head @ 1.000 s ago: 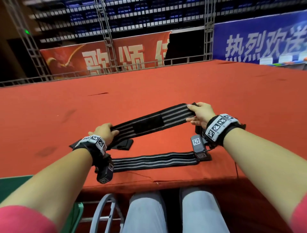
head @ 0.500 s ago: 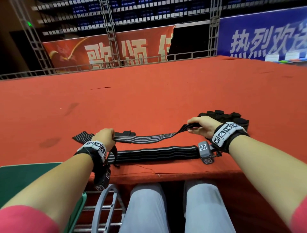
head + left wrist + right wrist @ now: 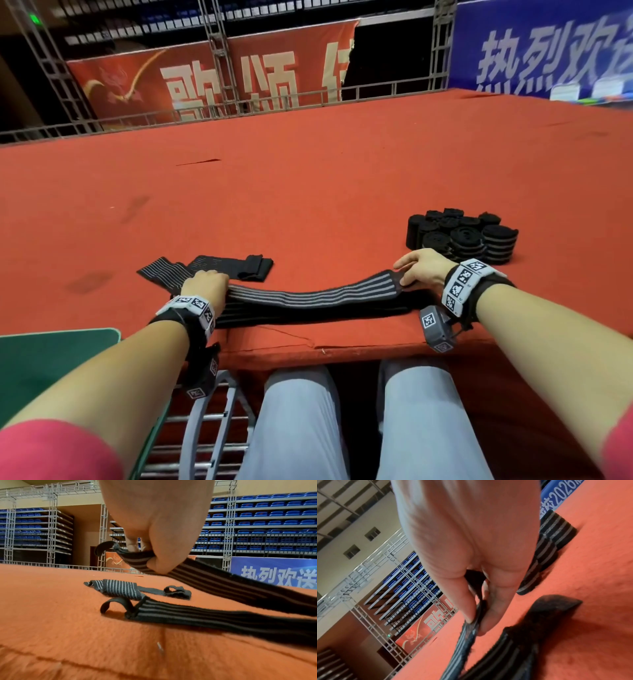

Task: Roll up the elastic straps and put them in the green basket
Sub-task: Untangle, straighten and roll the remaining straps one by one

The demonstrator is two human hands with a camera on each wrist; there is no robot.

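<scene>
Head view: left hand [image 3: 205,286] and right hand [image 3: 423,269] each pinch an end of one strap [image 3: 308,298] at the tabletop's [image 3: 308,192] near edge.
Nearby: second strap [image 3: 308,313] beneath, a crumpled one [image 3: 219,267] behind, rolled straps [image 3: 462,234] toward the right edge.
Surface: red felt.
Room: banners, blue seats.

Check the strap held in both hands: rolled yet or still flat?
Flat, unrolled. The strap stretches between the left hand and the right hand, each pinching one end; no coil started.

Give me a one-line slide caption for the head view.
Both hands, left and right, hold a striped strap by its ends over the red table, rolled straps stacked beyond.
</scene>
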